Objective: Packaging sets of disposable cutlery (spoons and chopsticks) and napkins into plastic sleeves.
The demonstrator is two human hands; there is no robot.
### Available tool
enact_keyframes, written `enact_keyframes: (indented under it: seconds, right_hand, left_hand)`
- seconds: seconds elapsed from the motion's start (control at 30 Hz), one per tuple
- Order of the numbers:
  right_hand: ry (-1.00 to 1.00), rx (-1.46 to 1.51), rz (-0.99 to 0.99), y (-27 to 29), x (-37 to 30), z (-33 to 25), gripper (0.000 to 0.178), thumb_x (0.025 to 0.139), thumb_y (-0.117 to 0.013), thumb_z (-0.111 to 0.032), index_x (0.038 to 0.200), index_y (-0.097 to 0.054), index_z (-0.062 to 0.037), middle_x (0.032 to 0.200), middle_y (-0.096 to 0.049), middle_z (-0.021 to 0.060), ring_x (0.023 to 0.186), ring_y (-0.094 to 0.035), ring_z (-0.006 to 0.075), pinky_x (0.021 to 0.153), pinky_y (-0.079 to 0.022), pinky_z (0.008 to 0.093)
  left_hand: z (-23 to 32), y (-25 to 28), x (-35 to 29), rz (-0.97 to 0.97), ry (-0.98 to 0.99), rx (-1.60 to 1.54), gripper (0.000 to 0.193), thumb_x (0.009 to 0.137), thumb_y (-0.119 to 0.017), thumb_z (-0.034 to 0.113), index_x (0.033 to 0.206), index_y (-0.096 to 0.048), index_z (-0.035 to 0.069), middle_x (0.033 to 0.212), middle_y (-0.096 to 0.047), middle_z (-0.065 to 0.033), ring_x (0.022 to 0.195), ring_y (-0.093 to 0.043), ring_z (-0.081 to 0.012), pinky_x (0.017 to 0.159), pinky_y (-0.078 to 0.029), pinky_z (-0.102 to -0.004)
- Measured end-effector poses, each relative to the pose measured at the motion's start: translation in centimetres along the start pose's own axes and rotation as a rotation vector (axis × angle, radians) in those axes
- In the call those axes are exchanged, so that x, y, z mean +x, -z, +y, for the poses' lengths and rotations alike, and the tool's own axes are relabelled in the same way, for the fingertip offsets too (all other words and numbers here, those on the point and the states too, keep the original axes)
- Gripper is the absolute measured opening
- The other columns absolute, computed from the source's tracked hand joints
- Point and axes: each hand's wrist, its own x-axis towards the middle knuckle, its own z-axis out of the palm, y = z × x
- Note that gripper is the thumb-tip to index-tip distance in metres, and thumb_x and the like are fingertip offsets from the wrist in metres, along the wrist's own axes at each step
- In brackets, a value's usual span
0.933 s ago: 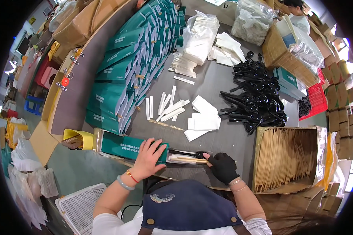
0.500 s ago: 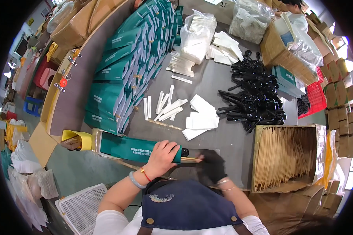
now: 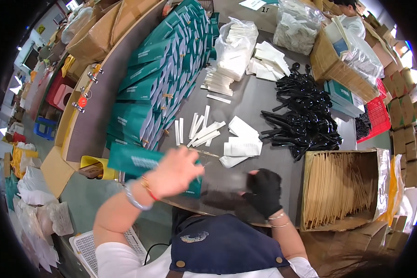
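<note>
Left hand: bare left hand (image 3: 173,172), motion-blurred, fingers curled on a green paper sleeve (image 3: 139,162) lifted just above the table's near edge.
Right hand: black-gloved right hand (image 3: 264,190) rests on the grey table (image 3: 255,97), grip unclear.
Left side: stacked green sleeves (image 3: 162,78).
Middle: white packets (image 3: 243,139).
Right side: black spoons (image 3: 306,120), box of wooden chopsticks (image 3: 343,187).

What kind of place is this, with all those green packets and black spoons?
Most likely a packing workshop. A long row of green packets lines the table, with a heap of black spoons and a cardboard box of wooden sticks beside it.
</note>
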Motion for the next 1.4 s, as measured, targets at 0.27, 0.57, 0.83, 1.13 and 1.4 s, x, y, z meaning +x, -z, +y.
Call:
enact_keyframes:
  seconds: [0.27, 0.57, 0.83, 1.13, 1.4]
  right_hand:
    - [-0.061, -0.106, 0.002, 0.6, -0.5, 0.5, 0.057, 0.058, -0.084, -0.037, 0.102, -0.059, -0.0113, 0.098, -0.061, 0.0072, 0.095, -0.057, 0.0287, 0.085, -0.039, 0.0439]
    - [0.008, -0.237, -0.216, 0.9, -0.4, -1.1, 0.060, 0.059, -0.084, -0.039, 0.105, -0.061, -0.0094, 0.102, -0.062, 0.0070, 0.095, -0.058, 0.0278, 0.087, -0.038, 0.0445]
    - [0.153, 0.049, -0.201, -6.6, 1.1, -3.7, 0.065, 0.063, -0.080, -0.042, 0.112, -0.059, -0.0061, 0.111, -0.058, 0.0128, 0.105, -0.053, 0.0306, 0.091, -0.037, 0.0460]
    - [-0.197, -0.044, 0.269, 1.7, -3.1, 7.0, 0.048, 0.072, -0.078, -0.013, 0.115, -0.059, -0.0058, 0.113, -0.060, 0.0112, 0.110, -0.055, 0.0283, 0.097, -0.043, 0.0378]
    - [-0.941, -0.159, 0.677, 9.6, -20.2, 23.2, 0.036, 0.089, -0.067, -0.014, 0.119, -0.058, 0.0040, 0.112, -0.062, 0.0168, 0.100, -0.062, 0.0301, 0.089, -0.049, 0.0371]
  left_hand:
    - [-3.4, -4.7, -3.1, 0.557, 0.482, -0.012, 0.052, 0.070, -0.075, 0.025, 0.115, -0.059, 0.004, 0.130, -0.047, -0.0188, 0.117, -0.044, -0.0392, 0.099, -0.038, -0.0509]
    - [2.6, -14.8, -3.2, 0.484, 0.745, -0.413, 0.090, 0.062, -0.084, 0.043, 0.134, -0.048, 0.002, 0.142, -0.037, -0.0181, 0.136, -0.025, -0.0420, 0.111, -0.017, -0.0613]
    - [2.8, -13.4, -2.8, 0.366, 0.752, -0.466, 0.087, 0.066, -0.083, 0.041, 0.135, -0.048, 0.001, 0.145, -0.038, -0.0199, 0.136, -0.030, -0.0410, 0.111, -0.016, -0.0606]
    - [-5.1, -13.6, 4.5, 0.591, 0.607, -0.210, 0.019, 0.073, -0.076, 0.014, 0.089, -0.066, 0.008, 0.094, -0.060, -0.0094, 0.093, -0.056, -0.0312, 0.078, -0.045, -0.0422]
    - [-5.2, -12.3, 4.7, 0.597, 0.502, -0.137, 0.010, 0.075, -0.073, 0.014, 0.076, -0.064, 0.012, 0.083, -0.058, -0.0047, 0.083, -0.056, -0.0287, 0.073, -0.043, -0.0425]
